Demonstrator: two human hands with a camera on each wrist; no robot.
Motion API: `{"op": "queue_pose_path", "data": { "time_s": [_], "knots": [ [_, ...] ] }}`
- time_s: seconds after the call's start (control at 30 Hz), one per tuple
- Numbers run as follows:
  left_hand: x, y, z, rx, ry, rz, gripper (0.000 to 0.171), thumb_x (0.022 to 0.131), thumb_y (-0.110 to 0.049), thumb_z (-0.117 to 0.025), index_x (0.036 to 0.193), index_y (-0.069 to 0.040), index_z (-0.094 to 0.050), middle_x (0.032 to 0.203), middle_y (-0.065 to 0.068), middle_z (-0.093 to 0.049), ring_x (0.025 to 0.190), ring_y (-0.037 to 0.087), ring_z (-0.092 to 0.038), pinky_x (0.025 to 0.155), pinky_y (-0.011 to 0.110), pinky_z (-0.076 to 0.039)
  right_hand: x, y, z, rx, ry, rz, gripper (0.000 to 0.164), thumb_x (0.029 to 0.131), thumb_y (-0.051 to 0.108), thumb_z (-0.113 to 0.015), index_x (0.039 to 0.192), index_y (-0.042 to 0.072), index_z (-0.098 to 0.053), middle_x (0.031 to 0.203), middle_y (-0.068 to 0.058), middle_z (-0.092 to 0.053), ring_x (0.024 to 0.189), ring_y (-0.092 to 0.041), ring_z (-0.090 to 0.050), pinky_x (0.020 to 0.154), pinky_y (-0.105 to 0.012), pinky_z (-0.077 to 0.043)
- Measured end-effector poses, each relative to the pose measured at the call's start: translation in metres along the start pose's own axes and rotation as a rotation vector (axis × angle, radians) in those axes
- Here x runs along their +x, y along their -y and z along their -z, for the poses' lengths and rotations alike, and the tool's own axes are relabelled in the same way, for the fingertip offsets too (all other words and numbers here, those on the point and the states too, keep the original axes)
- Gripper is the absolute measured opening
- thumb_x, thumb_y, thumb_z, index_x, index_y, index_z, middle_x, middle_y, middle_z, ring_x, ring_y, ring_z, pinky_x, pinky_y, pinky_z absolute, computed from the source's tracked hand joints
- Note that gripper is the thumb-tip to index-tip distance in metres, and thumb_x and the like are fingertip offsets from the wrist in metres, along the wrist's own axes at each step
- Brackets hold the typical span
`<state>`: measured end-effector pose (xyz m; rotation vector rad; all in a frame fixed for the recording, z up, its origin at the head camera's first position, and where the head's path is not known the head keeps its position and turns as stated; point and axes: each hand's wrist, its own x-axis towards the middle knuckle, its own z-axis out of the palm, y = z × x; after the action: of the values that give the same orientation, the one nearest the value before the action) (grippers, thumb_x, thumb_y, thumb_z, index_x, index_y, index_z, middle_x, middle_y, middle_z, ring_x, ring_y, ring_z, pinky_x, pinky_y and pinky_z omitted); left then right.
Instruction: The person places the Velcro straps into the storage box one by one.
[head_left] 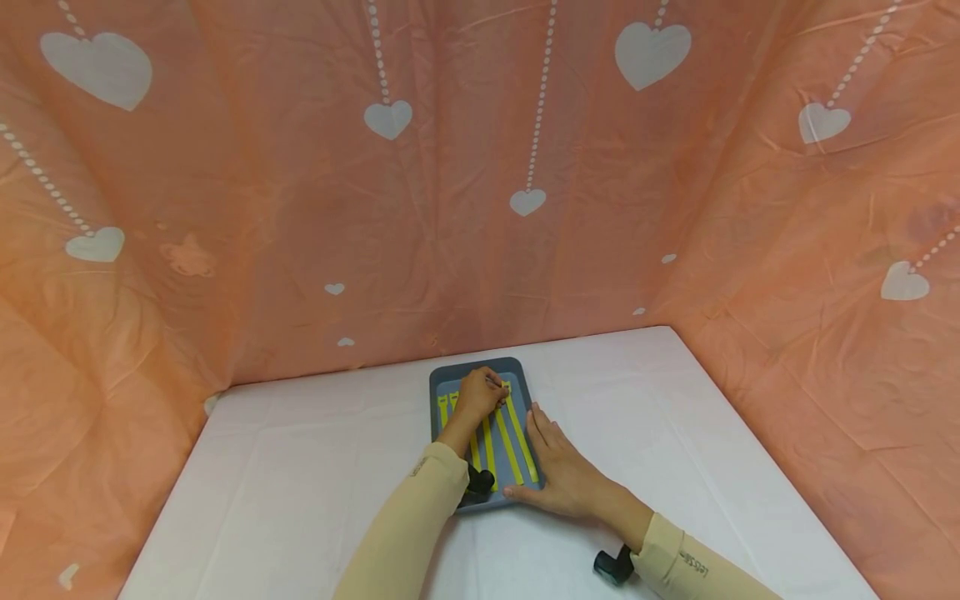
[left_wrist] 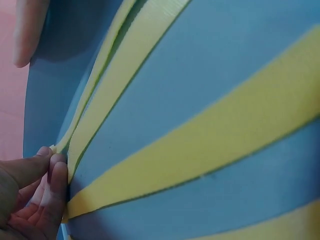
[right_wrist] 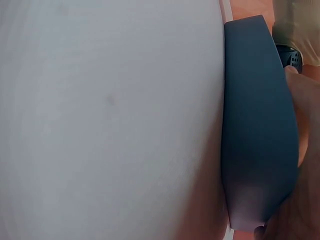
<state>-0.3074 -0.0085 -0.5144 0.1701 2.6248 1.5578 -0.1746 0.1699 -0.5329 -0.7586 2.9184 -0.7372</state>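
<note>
Several yellow hook-and-loop cable ties (head_left: pixel 522 442) lie lengthwise in a shallow grey-blue tray (head_left: pixel 480 364), seen in the head view. Over the tray's far half, my left hand (head_left: pixel 482 393) pinches the far end of the rightmost cable tie between thumb and fingers. The left wrist view shows this held tie (left_wrist: pixel 102 60) slightly raised beside its neighbour. My right hand (head_left: pixel 564 479) rests against the tray's near right corner, fingers straight along the right side and thumb at the near edge. In the right wrist view, the tray's outer wall (right_wrist: pixel 257 120) partly hides that hand.
The tray stands on a white-covered table (head_left: pixel 315 467). Behind and at both sides hangs an orange curtain (head_left: pixel 450 250) with white hearts. Black wrist cameras (head_left: pixel 613 567) are worn on both wrists; the left one overhangs the tray's near end.
</note>
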Motion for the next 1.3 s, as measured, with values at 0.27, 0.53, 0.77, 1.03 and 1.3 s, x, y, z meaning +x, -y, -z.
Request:
{"op": "queue_pose_path", "data": {
  "time_s": [0.27,0.53,0.77,1.03,1.3],
  "knots": [
    [0.003,0.003,-0.001,-0.039,-0.002,-0.002,0.014,0.094,0.008,-0.075,0.102,0.004,-0.065,0.081,0.014,-0.074,0.062,0.017,-0.070,0.058,0.028,-0.060,0.000,-0.001,-0.001,-0.006,0.010,-0.010,0.123,0.095,0.076,-0.062,0.168,-0.009,-0.010,0.178,-0.025,-0.002,0.165,-0.037,-0.010,0.133,-0.054,-0.018],
    [0.006,0.004,-0.001,-0.026,-0.004,0.012,0.016,0.094,0.005,-0.078,0.102,0.003,-0.065,0.083,0.015,-0.074,0.061,0.015,-0.069,0.059,0.028,-0.060,0.000,0.000,-0.001,-0.010,0.000,-0.004,0.123,0.095,0.075,-0.063,0.168,-0.009,-0.011,0.178,-0.025,-0.002,0.165,-0.038,-0.012,0.133,-0.054,-0.019],
    [0.005,0.002,0.000,0.011,0.000,0.003,0.014,0.096,0.001,-0.078,0.102,0.002,-0.065,0.081,0.013,-0.075,0.060,0.012,-0.067,0.061,0.030,-0.061,0.000,-0.001,-0.001,0.000,-0.001,-0.007,0.123,0.095,0.075,-0.064,0.168,-0.008,-0.011,0.178,-0.024,-0.002,0.165,-0.037,-0.012,0.132,-0.055,-0.020],
    [-0.003,-0.006,0.006,0.076,0.005,-0.081,0.011,0.098,-0.002,-0.077,0.102,-0.001,-0.067,0.081,0.014,-0.076,0.067,0.024,-0.074,0.082,0.048,-0.064,0.000,0.002,0.001,0.007,0.022,-0.012,0.124,0.095,0.076,-0.064,0.168,-0.009,-0.009,0.178,-0.025,-0.001,0.165,-0.037,-0.009,0.133,-0.054,-0.018],
    [-0.011,-0.016,0.014,0.019,0.035,-0.085,0.013,0.100,-0.004,-0.077,0.108,0.001,-0.068,0.094,0.018,-0.077,0.081,0.034,-0.078,0.066,0.031,-0.062,0.000,0.001,0.003,0.011,0.023,-0.019,0.125,0.094,0.076,-0.065,0.168,-0.009,-0.010,0.178,-0.025,-0.001,0.165,-0.039,-0.010,0.132,-0.055,-0.019]
  ]
}}
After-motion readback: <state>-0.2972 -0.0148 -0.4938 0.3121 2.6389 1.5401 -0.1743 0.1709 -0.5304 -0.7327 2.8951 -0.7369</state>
